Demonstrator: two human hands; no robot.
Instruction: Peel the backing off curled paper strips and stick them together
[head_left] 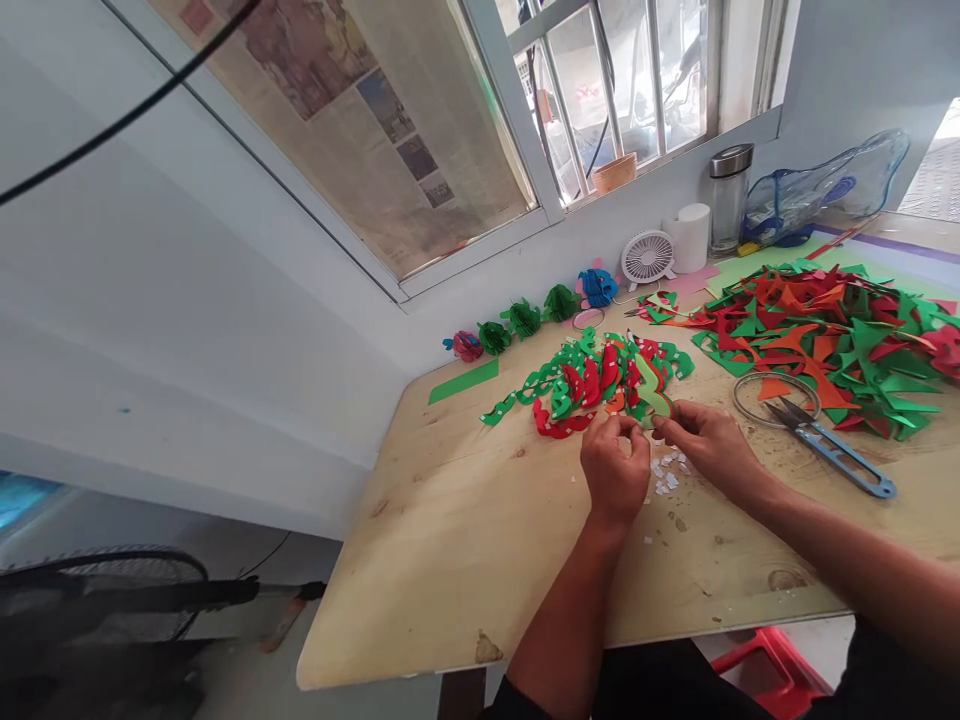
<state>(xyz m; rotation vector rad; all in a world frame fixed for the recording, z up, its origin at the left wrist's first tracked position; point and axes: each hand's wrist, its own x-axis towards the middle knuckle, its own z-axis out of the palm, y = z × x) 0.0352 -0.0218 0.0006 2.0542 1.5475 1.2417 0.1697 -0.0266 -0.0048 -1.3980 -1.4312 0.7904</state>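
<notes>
A light green wavy paper strip [649,385] stands up between my two hands, over the wooden table. My right hand [709,445] is closed on its lower right end. The fingers of my left hand [616,465] are pinched together at the strip's lower end, though their tips are partly hidden. Just behind my hands lies a heap of red and green wavy paper strips [592,372] dotted with small white squares. Small white paper bits [666,478] are scattered on the table below my right hand.
Blue thread snips [844,455] and a ring-shaped tape roll [777,400] lie right of my hands. Beyond them is a pile of red, orange and green paper scraps [825,340]. Folded paper ornaments [523,318], a small white fan [648,258] and a glass bottle [727,205] line the wall.
</notes>
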